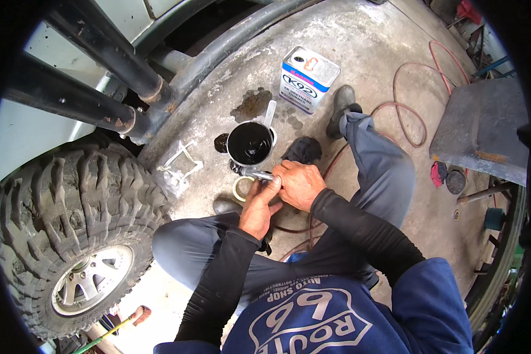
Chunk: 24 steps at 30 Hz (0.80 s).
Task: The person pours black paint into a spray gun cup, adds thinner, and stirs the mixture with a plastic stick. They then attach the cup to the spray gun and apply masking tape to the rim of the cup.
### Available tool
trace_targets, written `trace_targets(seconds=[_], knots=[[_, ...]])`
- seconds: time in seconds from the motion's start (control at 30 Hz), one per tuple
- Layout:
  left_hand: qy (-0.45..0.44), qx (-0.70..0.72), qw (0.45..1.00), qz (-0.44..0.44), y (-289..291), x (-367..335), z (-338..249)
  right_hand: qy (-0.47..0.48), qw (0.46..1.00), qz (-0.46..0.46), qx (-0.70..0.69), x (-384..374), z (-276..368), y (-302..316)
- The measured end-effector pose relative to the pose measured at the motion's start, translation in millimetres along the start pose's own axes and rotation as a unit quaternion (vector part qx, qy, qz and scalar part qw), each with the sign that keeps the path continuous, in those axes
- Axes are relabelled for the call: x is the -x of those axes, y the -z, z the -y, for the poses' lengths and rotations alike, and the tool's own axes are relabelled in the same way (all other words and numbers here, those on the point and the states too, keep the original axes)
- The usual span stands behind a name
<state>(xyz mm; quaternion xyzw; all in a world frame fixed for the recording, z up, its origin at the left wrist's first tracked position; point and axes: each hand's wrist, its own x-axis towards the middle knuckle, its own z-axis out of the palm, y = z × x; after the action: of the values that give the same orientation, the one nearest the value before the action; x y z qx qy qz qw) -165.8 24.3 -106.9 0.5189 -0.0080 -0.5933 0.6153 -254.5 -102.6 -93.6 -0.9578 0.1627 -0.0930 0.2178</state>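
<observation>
My left hand [257, 211] is closed around a small silvery metal piece [264, 175], its thumb along the side. My right hand [302, 185] meets it there, fingers curled and pinched against the same piece. Fingers cover most of this piece, so its kind is unclear. Just beyond my hands stands a cup of black liquid [250, 144]. A pale translucent stick [270, 113] leans at its far right rim. A pale ring like a tape roll [236, 190] lies beside my left hand. Right of the cup is a crumpled black cloth [304, 150].
A rectangular metal can [310, 76] stands farther off on the concrete floor. On the left are a large knobbly tyre [71, 218] and black tubular bars [82, 112] of a vehicle. A red hose [397, 105] curls across the right side, near a dark metal box [484, 124].
</observation>
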Motion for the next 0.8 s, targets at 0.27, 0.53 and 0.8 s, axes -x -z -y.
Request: trace_targets(seconds=[0.27, 0.53, 0.8], knots=[[-0.015, 0.273, 0.960, -0.055, 6.3, -2.9, 26.2, 0.015, 0.996, 0.056, -0.069, 14.5, 28.7, -30.2], [-0.081, 0.215, 0.950, -0.212, 14.3, -15.7, 21.7, -0.082, 0.972, 0.212, -0.063, -71.2, -82.1, -6.1], [-0.125, 0.187, 0.943, -0.243, 26.3, -21.6, 16.0, -0.134, 0.959, 0.229, 0.103, -124.9, -127.4, -81.2]])
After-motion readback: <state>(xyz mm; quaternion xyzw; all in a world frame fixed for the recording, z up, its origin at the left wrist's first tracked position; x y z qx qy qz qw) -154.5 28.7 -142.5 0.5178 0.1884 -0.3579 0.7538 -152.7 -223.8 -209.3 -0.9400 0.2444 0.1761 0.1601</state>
